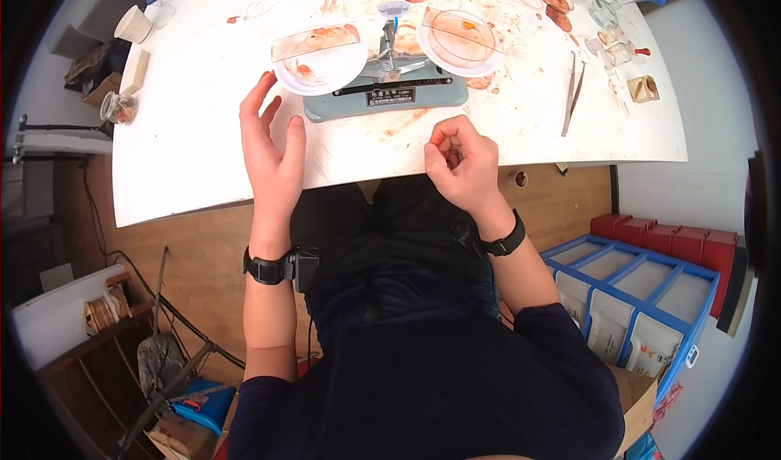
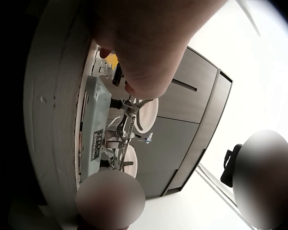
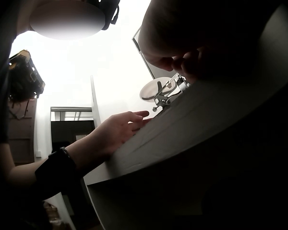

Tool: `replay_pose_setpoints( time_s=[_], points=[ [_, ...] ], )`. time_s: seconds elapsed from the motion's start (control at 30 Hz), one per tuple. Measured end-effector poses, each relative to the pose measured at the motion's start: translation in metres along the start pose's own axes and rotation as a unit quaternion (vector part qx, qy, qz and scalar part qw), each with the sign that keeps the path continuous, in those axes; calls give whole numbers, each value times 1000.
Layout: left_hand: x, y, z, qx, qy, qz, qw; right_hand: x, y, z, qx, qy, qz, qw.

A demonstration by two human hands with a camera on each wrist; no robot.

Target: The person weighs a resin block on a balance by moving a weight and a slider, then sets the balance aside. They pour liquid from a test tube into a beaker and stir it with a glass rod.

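A grey-green balance scale stands on the white table, with a dark label and a scale bar along its front. It carries two white pans, the left pan and the right pan, each with a reddish-stained sheet across it. My left hand is spread at the scale's left front corner, its fingertips right by the left pan's rim and nothing in its grasp. Near the table's front edge, my right hand has its fingers curled towards the thumb; no object shows in it.
Metal tweezers lie on the right of the table, left of a small yellowish block. Glassware stands behind them. A paper cup and a glass jar sit along the left edge. Reddish stains mark the tabletop.
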State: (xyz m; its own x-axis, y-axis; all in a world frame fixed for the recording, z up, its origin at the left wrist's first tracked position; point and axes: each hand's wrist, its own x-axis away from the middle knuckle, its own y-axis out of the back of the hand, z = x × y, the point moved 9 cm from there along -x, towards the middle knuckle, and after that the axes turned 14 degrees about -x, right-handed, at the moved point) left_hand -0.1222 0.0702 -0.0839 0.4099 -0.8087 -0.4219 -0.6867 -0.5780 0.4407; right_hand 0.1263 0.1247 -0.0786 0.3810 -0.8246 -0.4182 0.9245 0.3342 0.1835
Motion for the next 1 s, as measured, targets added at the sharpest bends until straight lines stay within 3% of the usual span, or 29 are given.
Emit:
replay_pose_setpoints(
  time_s=[0.23, 0.7, 1.0],
  points=[
    [0, 0, 1, 1, 7, -3, 1000, 0, -1, 2, 17, 14, 0, 1000],
    [2, -2, 4, 7, 38, 17, 999, 0, -1, -4, -7, -35, 9, 999],
    [1, -2, 0, 1, 19, 20, 1000, -1, -3, -1, 22, -12, 9, 1000]
  ],
)
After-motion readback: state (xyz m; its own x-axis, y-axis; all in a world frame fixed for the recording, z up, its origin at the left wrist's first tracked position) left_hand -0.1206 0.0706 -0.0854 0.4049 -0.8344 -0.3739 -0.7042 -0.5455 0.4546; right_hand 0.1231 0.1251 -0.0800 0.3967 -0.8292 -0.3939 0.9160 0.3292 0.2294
